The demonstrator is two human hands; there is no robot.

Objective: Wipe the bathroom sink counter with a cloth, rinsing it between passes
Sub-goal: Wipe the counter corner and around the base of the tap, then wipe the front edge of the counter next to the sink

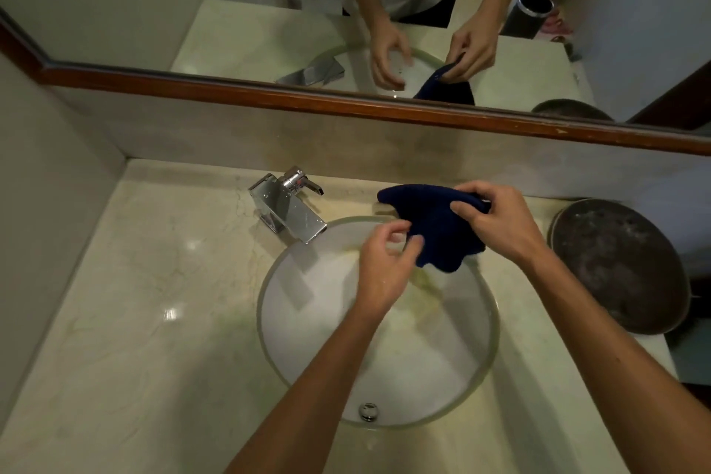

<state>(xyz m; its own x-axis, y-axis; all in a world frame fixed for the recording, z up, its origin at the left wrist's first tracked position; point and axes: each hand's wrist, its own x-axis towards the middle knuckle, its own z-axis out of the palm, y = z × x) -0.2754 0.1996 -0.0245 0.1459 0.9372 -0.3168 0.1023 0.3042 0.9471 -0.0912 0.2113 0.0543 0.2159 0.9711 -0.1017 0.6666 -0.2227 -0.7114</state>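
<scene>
A dark blue cloth (431, 223) hangs above the far rim of the round glass sink (269, 319). My right hand (496, 223) pinches the cloth's upper right part between thumb and fingers. My left hand (384, 265) is over the basin just left of the cloth, fingers curled, fingertips at the cloth's lower left edge; I cannot tell whether it grips the cloth. The cream marble counter (134, 300) surrounds the sink. No water runs from the chrome faucet (288, 204) at the back left of the sink.
A round dark basin or pan (615, 265) sits on the counter at the right edge. A mirror with a wooden frame (346, 104) runs along the back wall. The sink drain (368, 411) is near the front rim. A wall closes the left side.
</scene>
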